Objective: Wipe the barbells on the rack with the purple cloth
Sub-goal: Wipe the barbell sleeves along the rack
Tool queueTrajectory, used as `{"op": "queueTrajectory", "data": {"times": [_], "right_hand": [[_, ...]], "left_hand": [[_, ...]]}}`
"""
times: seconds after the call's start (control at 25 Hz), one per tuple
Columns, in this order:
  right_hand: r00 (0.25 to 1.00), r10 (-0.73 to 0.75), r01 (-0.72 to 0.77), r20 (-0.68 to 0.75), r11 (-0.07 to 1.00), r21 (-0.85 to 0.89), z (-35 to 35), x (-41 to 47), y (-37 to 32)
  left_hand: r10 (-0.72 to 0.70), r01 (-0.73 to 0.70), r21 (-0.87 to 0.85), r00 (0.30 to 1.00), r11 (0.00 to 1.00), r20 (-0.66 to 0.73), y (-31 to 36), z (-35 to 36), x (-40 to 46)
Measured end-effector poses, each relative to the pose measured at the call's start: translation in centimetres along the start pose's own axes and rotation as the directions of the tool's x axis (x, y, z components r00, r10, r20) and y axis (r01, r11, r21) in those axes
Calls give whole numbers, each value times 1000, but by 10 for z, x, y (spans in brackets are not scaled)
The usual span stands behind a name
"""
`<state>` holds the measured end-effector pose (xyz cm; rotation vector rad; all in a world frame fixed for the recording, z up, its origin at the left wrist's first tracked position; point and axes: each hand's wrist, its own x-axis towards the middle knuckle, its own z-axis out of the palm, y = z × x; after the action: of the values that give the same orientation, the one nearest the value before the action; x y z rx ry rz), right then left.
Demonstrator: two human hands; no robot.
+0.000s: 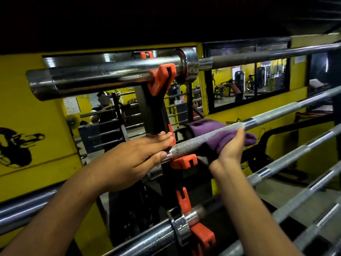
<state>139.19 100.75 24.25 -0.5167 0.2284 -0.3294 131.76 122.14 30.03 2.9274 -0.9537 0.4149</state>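
A steel barbell (267, 117) lies across the middle of the rack on an orange hook (183, 161). The purple cloth (217, 137) is wrapped around its knurled shaft. My right hand (230, 148) grips the cloth around the bar from below. My left hand (136, 154) rests with straight fingers on the bar's left end and the black rack post (147, 111). A thicker chrome barbell (103, 74) sits on the hook above. Other barbells (276, 163) lie on lower hooks.
The yellow wall (27, 108) behind carries mirrors (249, 80) that reflect gym machines and a person. Orange hooks (160, 80) stick out from the post at each level. Several bars run diagonally across the lower right.
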Motion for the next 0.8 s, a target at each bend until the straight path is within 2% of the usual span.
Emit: {"op": "queueTrajectory", "data": {"times": [0.12, 0.2, 0.28, 0.36, 0.44, 0.56, 0.68, 0.8], "right_hand": [[982, -72, 68, -175, 997, -25, -6, 65, -46], [977, -132, 121, -170, 990, -69, -7, 78, -57], [984, -146, 139, -105, 988, -69, -6, 67, -47], [995, -98, 97, -9, 990, -100, -8, 45, -18], [992, -49, 72, 119, 978, -197, -10, 19, 15], [976, 6, 68, 217, 941, -331, -15, -20, 41], [942, 23, 147, 335, 868, -474, -26, -34, 42], [911, 103, 188, 399, 758, -625, -38, -36, 38]], "left_hand": [[4, -4, 10, 1000, 1000, -3, -2, 2, 1], [6, -6, 19, 1000, 1000, -2, -3, 2, 2], [18, -17, 27, 1000, 999, -14, -3, 3, 2], [20, -20, 33, 1000, 999, -8, -2, 3, 2], [20, -20, 27, 1000, 999, 5, -2, 2, 2], [8, -8, 9, 1000, 1000, 7, 1, 1, 2], [12, -11, 16, 1000, 1000, -6, 1, 1, 1], [-2, 3, 23, 1000, 1000, -16, 3, 1, -1]]}}
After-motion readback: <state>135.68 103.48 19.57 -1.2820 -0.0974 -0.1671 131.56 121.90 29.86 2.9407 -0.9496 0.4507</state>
